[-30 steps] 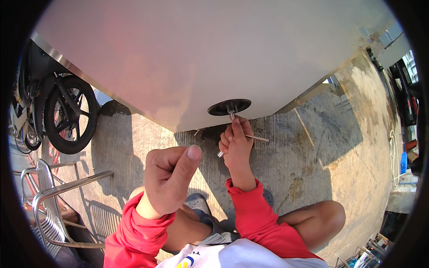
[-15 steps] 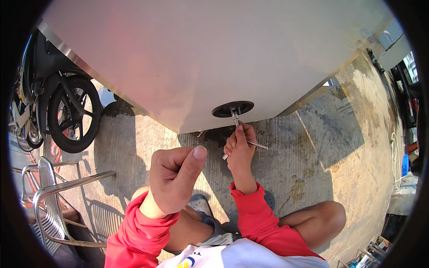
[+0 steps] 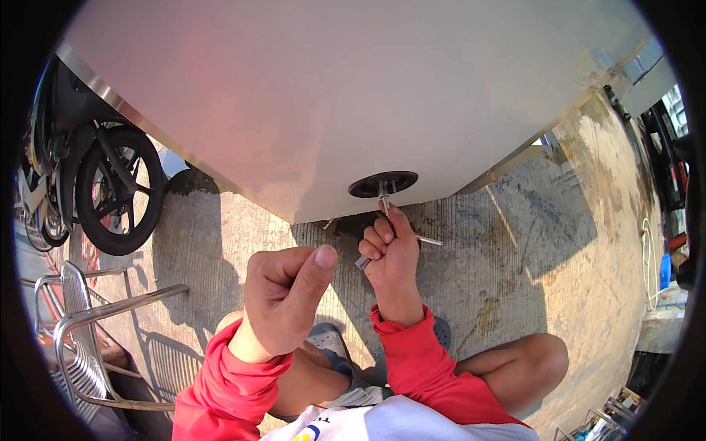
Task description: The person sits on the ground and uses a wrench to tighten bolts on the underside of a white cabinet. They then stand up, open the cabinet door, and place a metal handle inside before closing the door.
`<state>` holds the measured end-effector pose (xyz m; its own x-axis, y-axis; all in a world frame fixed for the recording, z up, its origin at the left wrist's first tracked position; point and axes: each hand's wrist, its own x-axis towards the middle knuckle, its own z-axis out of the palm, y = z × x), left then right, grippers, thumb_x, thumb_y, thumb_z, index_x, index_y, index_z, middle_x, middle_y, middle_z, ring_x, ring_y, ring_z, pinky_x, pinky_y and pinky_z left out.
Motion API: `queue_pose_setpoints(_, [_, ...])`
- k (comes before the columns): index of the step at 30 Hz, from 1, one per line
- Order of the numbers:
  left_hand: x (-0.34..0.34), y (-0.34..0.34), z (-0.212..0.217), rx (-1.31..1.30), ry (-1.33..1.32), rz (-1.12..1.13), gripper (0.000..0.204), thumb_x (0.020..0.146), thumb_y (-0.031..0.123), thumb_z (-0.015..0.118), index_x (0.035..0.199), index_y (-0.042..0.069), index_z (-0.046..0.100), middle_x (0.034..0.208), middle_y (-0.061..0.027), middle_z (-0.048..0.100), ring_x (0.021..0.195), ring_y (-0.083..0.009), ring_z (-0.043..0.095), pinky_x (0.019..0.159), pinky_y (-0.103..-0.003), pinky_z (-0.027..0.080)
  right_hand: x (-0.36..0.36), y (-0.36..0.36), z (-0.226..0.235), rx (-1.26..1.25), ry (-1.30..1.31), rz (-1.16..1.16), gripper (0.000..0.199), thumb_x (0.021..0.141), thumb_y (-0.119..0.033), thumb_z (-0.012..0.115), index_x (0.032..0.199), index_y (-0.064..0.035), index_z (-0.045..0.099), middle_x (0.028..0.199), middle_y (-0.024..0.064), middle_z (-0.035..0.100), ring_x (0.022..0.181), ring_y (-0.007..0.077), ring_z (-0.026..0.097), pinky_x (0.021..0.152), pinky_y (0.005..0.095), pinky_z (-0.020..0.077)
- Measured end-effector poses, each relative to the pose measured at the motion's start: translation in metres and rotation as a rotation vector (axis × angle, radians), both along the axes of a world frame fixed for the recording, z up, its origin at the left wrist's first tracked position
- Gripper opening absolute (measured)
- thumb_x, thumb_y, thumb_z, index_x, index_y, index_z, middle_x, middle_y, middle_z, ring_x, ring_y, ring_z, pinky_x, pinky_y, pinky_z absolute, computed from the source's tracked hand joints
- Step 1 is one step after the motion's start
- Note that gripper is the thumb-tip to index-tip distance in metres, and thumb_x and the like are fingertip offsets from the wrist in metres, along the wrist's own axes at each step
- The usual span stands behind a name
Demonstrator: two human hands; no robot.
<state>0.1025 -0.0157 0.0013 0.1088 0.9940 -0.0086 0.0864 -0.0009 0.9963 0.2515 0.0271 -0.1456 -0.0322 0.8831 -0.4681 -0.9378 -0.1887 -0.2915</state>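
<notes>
My right hand [image 3: 396,253] has its fingers curled tight around a shiny tool [image 3: 431,240], with the thumb up along it. The far end of the tool is at a small metal stem [image 3: 383,188] in the middle of a black disc [image 3: 360,187]. One bar sticks out to the right of my hand, and another end pokes out on the left. My left hand [image 3: 290,294] is nearer to me and off to the left, apart from the tool. Its fingers are curled in and the thumb lies over them; I can't tell if anything is tucked inside. The disc sits on the near part of a big pale panel [image 3: 353,88]. Under my hands is the floor [image 3: 485,272], part sun, part shade. Far left I see a black wheel [image 3: 121,244], and nearer on the left, a metal chair [image 3: 125,306].
</notes>
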Motion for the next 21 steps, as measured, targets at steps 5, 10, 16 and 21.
queue_pose_setpoints(5, [-0.002,0.002,-0.003,0.004,0.014,-0.003,0.047,0.101,0.018,0.055,0.060,0.000,0.039,0.053,0.0026,0.030,0.054,-0.0073,0.023,0.046,-0.031,0.019,0.003,0.004,0.003,-0.009,-0.021,0.000,0.018,0.103,-0.021,0.046,0.096,-0.0129,0.060,0.058,-0.0049,0.033,0.048,0.0067,0.026,0.041,0.0235,0.0244])
queue_pose_setpoints(10, [0.000,0.003,-0.005,0.003,0.016,-0.008,0.048,0.101,0.017,0.055,0.060,0.000,0.039,0.053,0.0026,0.029,0.054,-0.0072,0.022,0.046,-0.031,0.018,0.015,0.014,-0.007,-0.025,0.506,0.057,0.019,0.103,-0.020,0.046,0.099,-0.0096,0.061,0.059,-0.0054,0.032,0.048,0.0074,0.026,0.041,0.0230,0.0245])
queue_pose_setpoints(16, [0.004,0.003,-0.004,0.010,0.012,-0.018,0.048,0.101,0.018,0.055,0.060,0.001,0.038,0.053,0.0029,0.029,0.054,-0.0070,0.022,0.046,-0.031,0.018,0.004,0.007,-0.025,0.249,-0.324,-0.060,0.015,0.097,-0.010,0.055,0.109,-0.0022,0.061,0.061,-0.0018,0.046,0.048,0.0128,0.042,0.041,0.0269,0.0343])
queue_pose_setpoints(21, [0.002,0.003,-0.006,0.009,0.022,-0.012,0.048,0.102,0.018,0.055,0.060,0.000,0.038,0.053,0.0030,0.029,0.054,-0.0071,0.022,0.046,-0.031,0.018,0.003,0.004,-0.037,0.360,-1.765,-0.235,0.020,0.096,-0.008,0.058,0.114,-0.0002,0.059,0.066,0.0034,0.056,0.053,0.0172,0.054,0.044,0.0305,0.0416])
